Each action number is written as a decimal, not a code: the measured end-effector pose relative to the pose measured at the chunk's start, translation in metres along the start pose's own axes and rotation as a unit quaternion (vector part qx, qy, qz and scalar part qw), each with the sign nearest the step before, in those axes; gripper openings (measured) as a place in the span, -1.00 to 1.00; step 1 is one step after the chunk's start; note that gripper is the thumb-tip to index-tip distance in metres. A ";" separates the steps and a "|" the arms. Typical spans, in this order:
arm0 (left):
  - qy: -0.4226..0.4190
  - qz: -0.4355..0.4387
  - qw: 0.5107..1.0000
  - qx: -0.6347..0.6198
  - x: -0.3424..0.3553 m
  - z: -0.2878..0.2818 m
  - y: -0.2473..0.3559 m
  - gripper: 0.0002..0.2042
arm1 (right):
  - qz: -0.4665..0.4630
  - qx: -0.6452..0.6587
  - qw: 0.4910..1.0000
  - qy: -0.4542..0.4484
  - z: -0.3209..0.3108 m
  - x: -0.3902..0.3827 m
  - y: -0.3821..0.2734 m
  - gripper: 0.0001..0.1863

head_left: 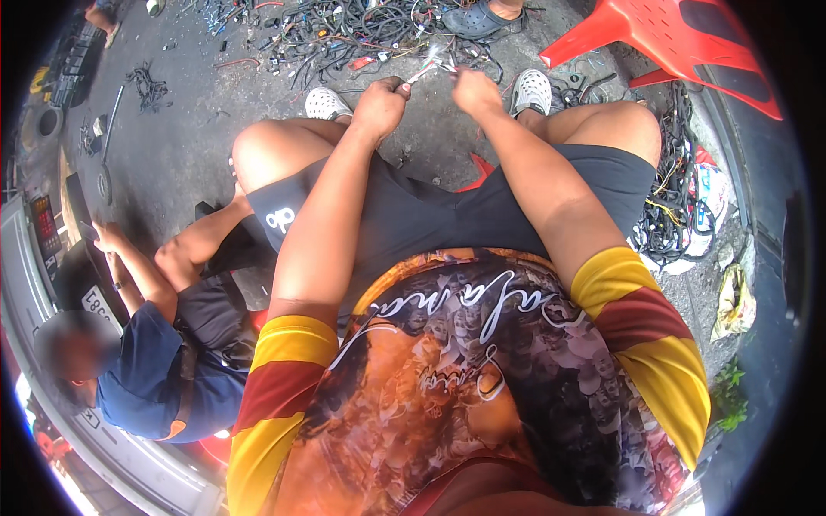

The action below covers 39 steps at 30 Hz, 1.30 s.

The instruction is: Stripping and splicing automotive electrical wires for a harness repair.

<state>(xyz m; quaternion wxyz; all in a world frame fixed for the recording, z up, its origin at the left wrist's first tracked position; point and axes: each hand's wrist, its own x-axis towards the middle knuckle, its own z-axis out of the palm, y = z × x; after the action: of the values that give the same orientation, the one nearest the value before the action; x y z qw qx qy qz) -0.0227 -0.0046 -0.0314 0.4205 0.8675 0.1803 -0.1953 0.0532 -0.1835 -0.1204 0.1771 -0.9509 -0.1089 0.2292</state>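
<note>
Both of my arms reach forward over my lap, and the hands come close together above the grey ground. My left hand point(383, 105) is closed, its fingers pinching a thin pale wire-like piece point(420, 74) that points toward the other hand. My right hand point(477, 91) is closed too, at the same height. A small dark and whitish bit point(446, 65) shows at its fingertips, too small to name. Between the two hands the tips of these pieces meet or nearly meet, in a bright whitish blur. Just beyond lies a heap of loose dark wires point(344, 43) with connectors.
A red plastic chair point(662, 43) stands at the far right. More wire bundles point(675, 206) lie beside my right knee. At left a seated person in a dark blue shirt point(168, 370) holds something flat. Another person's clog point(477, 21) stands by the heap. A vehicle point(129, 456) borders the left.
</note>
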 end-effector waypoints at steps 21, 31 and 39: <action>0.000 -0.095 0.935 -0.342 0.006 -0.003 -0.005 -0.76 | -0.152 0.129 0.963 0.183 -0.014 -0.029 -0.046 -0.69; 0.009 -0.031 0.971 -0.238 0.006 0.006 -0.005 -0.73 | -0.193 0.031 0.965 0.175 -0.004 -0.020 -0.044 -0.65; -0.004 -0.038 0.962 -0.272 0.004 0.016 -0.001 -0.74 | 0.068 0.019 0.997 0.014 0.020 0.014 0.039 -0.63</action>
<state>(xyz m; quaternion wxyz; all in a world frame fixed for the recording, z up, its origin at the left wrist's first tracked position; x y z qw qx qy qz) -0.0231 -0.0164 -0.0429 0.6333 0.7125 0.2576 -0.1581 0.0608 -0.2092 -0.1574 0.1805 -0.9557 -0.0376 0.2293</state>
